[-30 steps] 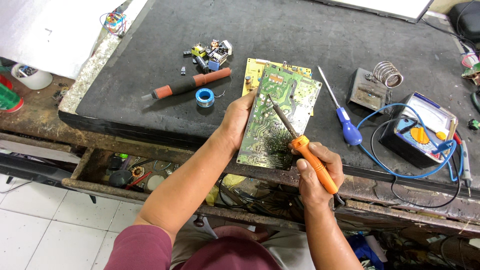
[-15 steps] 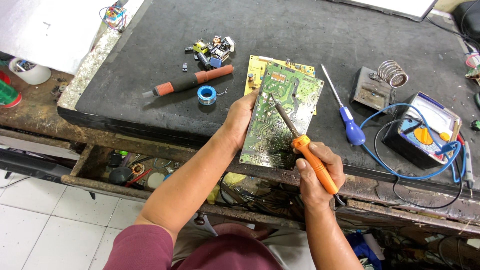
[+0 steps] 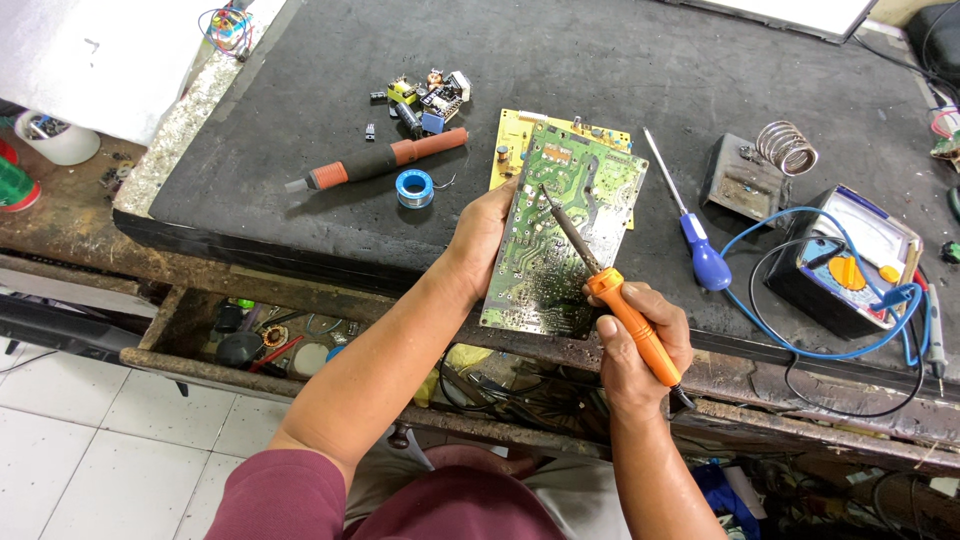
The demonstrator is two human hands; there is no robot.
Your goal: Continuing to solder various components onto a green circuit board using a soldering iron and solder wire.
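Dark workbench point(image 3: 300, 200), green circuit board point(image 3: 560, 240) between both hands, soldering iron point(image 3: 600, 285) tip on it.

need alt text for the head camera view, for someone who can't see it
The left hand steadies a green circuit board while the right hand holds an orange-handled soldering iron tip-down on it, over a dark workbench.

The person wears a maroon short-sleeved shirt, its sleeve point(image 3: 290, 495) at the lower left of the frame. Both forearms are bare, and the left hand point(image 3: 478, 240) and right hand point(image 3: 640, 345) carry no gloves, rings or watch.
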